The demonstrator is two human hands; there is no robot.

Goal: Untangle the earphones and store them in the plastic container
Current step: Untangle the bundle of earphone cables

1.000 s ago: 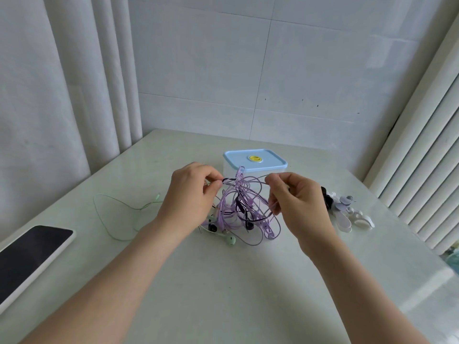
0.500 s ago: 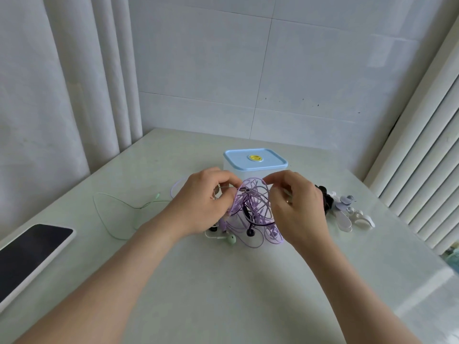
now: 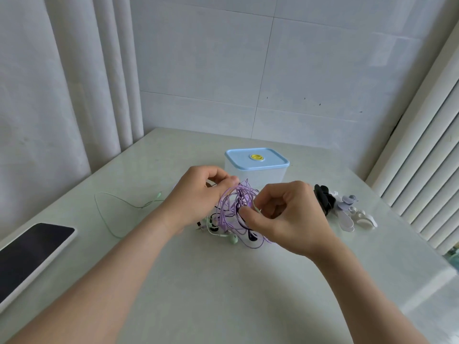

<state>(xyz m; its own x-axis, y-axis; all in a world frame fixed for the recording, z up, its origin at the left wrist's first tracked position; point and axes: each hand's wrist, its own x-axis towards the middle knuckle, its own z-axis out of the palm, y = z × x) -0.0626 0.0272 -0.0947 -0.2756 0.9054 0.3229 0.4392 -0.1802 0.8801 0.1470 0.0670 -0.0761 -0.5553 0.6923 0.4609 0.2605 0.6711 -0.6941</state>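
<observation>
The table lay pale and glossy under both forearms. Well to the left of the fingers, near the table's edge, a phone lay flat with its dark screen up.

The left hand and right hand met over the tangle, a knot of purple, black and pale green earphone cords. The left hand's fingers were curled, thumb and forefinger clamped together on purple loops at the top of the tangle. The right hand's thumb and forefinger pinched a pale strand at the tangle's right side, and its other fingers were curled toward the palm.

The upper loops hung raised between the two pinches. Below the fingers the rest trailed onto the table, where a green earbud, a black earbud and a plug lay. A thin green cord ran out to the left of the left hand and looped over the table.

Just beyond the right hand's knuckles sat a pile of small black and white pieces; what they were could not be told. Behind the fingers, just past the tangle, stood the container, translucent, with its blue lid on. Farther back rose a tiled wall, with a curtain on the left and white slats on the right
</observation>
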